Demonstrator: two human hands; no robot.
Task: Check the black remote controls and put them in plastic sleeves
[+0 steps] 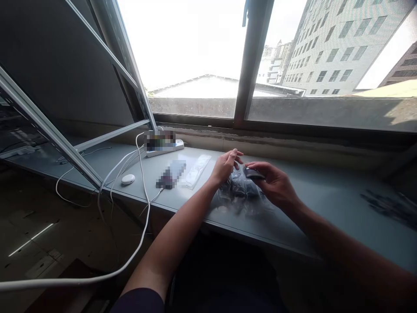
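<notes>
On the grey table in front of me lies a clear plastic bag with dark items inside, their kind not clear. My left hand is at the bag's upper left, its fingers bent and closed at the raised plastic film. In my right hand, a small dark object with a rounded, shiny edge is gripped between thumb and fingers. It is held just above the right part of the bag. My right fingers hide part of this object.
Left of my hands lie a flat clear packet, a blurred-out phone-like device on a cable and a round white puck. A power strip stands behind. White cables cross the table edge beside a metal frame. Dark items lie far right.
</notes>
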